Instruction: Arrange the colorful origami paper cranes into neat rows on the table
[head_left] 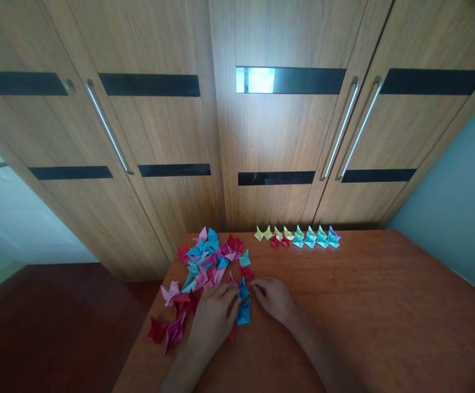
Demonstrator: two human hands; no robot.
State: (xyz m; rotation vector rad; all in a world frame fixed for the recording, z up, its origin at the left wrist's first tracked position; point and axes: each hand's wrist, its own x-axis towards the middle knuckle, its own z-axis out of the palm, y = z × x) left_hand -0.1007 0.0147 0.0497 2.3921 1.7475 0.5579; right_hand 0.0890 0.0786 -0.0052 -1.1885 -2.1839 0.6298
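Note:
Two blue folded-paper pieces, an upper one (pixel 243 290) and a lower one (pixel 243 313), lie one behind the other between my hands. My left hand (pixel 217 308) reaches over the right side of a loose pile of folded paper cranes (pixel 205 256). Its fingers are bent, with the tips against the upper blue piece. To the right, my right hand (pixel 273 298) rests low over the table with fingers curled in; whatever they hold is hidden. A red folded piece (pixel 246 273) lies just beyond its fingertips. Part of another red piece (pixel 232 335) shows beside my left wrist.
Rows of small folded pieces stand at the table's back edge: yellow ones (pixel 267 233), red ones (pixel 275 242) and pale turquoise ones (pixel 310 239). Dark red (pixel 156 329) and magenta (pixel 174 334) pieces lie near the left edge. A wooden wardrobe (pixel 278 136) rises behind the table (pixel 368 316).

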